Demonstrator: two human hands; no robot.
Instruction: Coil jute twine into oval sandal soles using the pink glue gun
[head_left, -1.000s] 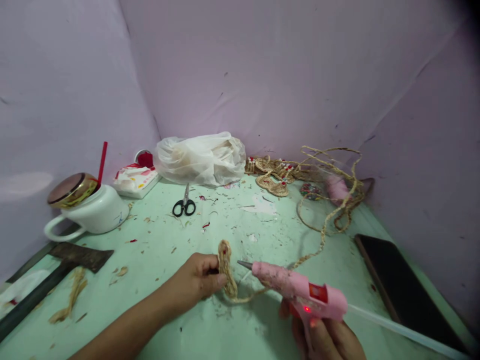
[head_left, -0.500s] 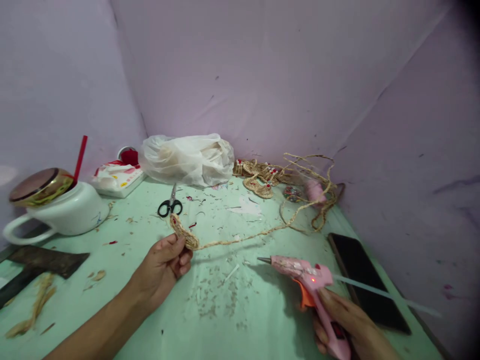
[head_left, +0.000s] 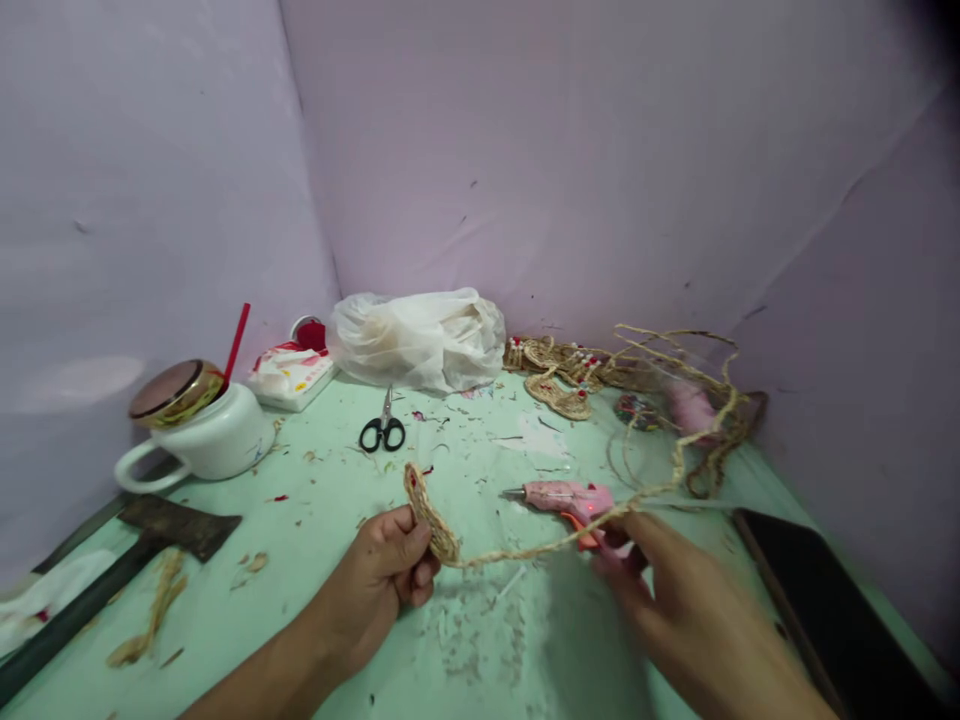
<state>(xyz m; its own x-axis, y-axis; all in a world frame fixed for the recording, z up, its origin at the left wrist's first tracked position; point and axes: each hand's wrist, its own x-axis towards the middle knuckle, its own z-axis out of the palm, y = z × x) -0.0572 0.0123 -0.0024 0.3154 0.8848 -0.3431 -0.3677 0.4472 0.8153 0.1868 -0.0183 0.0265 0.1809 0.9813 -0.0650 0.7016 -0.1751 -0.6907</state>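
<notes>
Your left hand (head_left: 375, 568) is bare, with slim fingers, a rounded thumb and a narrow wrist. The left forearm (head_left: 281, 655) is bare too, smooth in outline as far as the lower edge of view. Your right hand (head_left: 675, 580) is likewise bare; blur softens its outline and hides finer detail.

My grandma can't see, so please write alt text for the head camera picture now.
A person's left hand holds a coiled piece of braided cord while the right hand is at a pink glue gun, over a green table. Scissors and a white plastic bag lie farther back; a white mug stands at left.
</notes>
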